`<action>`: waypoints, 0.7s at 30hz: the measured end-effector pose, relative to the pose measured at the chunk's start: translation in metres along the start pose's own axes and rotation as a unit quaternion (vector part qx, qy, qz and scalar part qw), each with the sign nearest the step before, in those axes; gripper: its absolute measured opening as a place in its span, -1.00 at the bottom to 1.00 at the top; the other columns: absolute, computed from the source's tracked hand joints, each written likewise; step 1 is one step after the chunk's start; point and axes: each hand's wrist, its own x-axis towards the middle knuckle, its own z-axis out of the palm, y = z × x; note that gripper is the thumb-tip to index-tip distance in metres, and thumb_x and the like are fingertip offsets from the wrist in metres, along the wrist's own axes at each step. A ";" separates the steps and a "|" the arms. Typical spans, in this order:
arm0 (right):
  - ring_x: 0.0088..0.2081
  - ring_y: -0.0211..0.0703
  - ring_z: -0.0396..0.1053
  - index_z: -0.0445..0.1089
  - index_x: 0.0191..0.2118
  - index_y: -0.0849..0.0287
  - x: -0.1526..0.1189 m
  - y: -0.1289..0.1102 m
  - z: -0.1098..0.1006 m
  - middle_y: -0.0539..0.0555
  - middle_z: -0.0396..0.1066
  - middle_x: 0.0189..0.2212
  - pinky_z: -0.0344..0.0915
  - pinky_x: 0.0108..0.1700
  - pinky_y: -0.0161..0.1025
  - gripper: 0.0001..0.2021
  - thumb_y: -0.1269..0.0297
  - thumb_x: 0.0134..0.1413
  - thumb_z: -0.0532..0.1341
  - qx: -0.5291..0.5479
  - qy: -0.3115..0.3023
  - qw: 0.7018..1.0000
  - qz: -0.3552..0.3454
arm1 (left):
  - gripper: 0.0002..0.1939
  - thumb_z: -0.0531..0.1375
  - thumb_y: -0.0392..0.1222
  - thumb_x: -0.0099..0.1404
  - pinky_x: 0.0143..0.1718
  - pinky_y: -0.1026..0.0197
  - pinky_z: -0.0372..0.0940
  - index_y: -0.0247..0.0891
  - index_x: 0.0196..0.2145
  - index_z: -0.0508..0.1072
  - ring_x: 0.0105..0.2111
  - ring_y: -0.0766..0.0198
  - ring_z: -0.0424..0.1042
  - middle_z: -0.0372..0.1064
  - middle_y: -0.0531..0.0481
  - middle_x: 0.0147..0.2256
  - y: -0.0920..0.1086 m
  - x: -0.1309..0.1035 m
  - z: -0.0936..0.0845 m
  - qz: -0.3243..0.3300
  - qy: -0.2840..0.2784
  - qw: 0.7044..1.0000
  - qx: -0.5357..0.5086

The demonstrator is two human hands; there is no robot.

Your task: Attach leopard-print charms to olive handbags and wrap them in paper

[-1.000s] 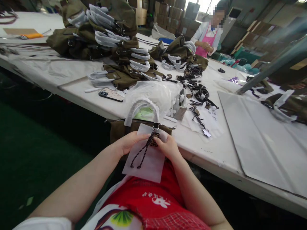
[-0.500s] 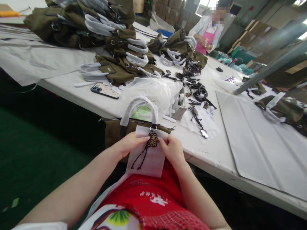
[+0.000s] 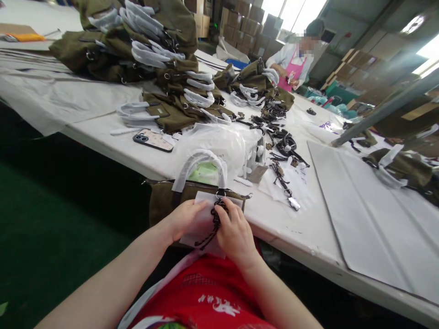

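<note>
An olive handbag [image 3: 161,203] with wrapped handles [image 3: 200,155] stands at the table's front edge, close to my body. From a ring by its right handle hangs a bag charm [image 3: 216,219] with black braided cords. Behind the charm lies a translucent white sheet [image 3: 202,198] against the bag's front. My left hand [image 3: 185,221] pinches the sheet's left edge, thumb in front and fingers behind. With bent fingers my right hand [image 3: 236,233] grips the upper part of the charm, covering much of it.
A clear plastic bag [image 3: 212,137] sits just beyond the handbag, beside a phone [image 3: 153,140]. Olive handbags [image 3: 120,50] are piled at the back left. More charms [image 3: 283,180] lie to the right, near a grey board [image 3: 363,214]. A person in a pink apron [image 3: 295,68] stands across the table.
My right hand has left the sheet's right edge and closed over the charm. The charm's patterned face, visible before, is now mostly covered. My left hand keeps its hold on the sheet.
</note>
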 end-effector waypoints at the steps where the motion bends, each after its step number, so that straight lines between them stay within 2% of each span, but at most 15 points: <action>1: 0.16 0.09 0.21 0.30 0.16 0.22 -0.001 0.002 0.000 0.28 0.20 0.19 0.25 0.19 0.02 -0.46 0.59 0.02 0.08 0.013 0.006 1.000 -0.004 | -0.78 0.26 -0.17 0.20 -0.23 0.17 0.40 -0.36 -0.24 0.57 -0.36 0.17 0.54 0.59 -0.16 -0.32 0.002 0.000 -0.001 -0.004 0.008 1.000 0.000; 4: 0.13 0.02 0.28 0.31 0.16 0.18 -0.003 0.008 -0.006 0.23 0.28 0.16 0.30 0.16 -0.03 -0.49 0.57 0.07 0.08 0.066 0.018 0.998 -0.003 | -0.83 0.25 -0.24 0.21 -0.27 0.21 0.40 -0.38 -0.27 0.56 -0.39 0.20 0.54 0.59 -0.16 -0.33 0.007 0.001 -0.004 -0.010 0.015 1.000 0.005; 9: 0.05 -0.07 0.38 0.42 0.06 0.08 0.001 0.016 -0.019 0.15 0.40 0.06 0.35 0.11 -0.11 -0.59 0.50 0.09 0.14 0.189 0.015 0.981 0.039 | -0.79 0.28 -0.24 0.19 -0.22 0.18 0.42 -0.40 -0.23 0.56 -0.34 0.15 0.55 0.59 -0.19 -0.28 0.009 0.003 -0.010 -0.032 -0.026 0.999 0.014; 11: 0.04 -0.09 0.39 0.44 0.04 0.07 0.003 0.016 -0.021 0.14 0.41 0.05 0.35 0.10 -0.13 -0.60 0.49 0.10 0.13 0.204 0.015 0.978 0.043 | -0.79 0.27 -0.24 0.19 -0.22 0.16 0.42 -0.41 -0.23 0.56 -0.34 0.14 0.55 0.59 -0.20 -0.28 0.007 0.002 -0.008 -0.035 -0.031 0.999 0.008; 17: 0.07 0.03 0.34 0.39 0.10 0.15 -0.005 -0.004 -0.012 0.24 0.32 0.13 0.34 0.12 -0.03 -0.63 0.43 0.18 0.15 0.048 0.010 0.999 0.011 | -0.84 0.28 -0.24 0.17 -0.31 0.20 0.41 -0.38 -0.30 0.54 -0.42 0.20 0.53 0.58 -0.13 -0.39 -0.003 0.003 0.003 -0.005 -0.010 0.999 -0.049; 21: 0.10 0.07 0.30 0.35 0.13 0.18 -0.014 -0.013 -0.011 0.29 0.25 0.17 0.36 0.10 -0.02 -0.63 0.42 0.21 0.14 -0.014 -0.016 1.000 -0.009 | -0.77 0.34 -0.16 0.10 -0.33 0.20 0.39 -0.37 -0.31 0.54 -0.42 0.20 0.51 0.57 -0.11 -0.39 -0.007 0.004 0.005 0.008 0.000 0.999 -0.040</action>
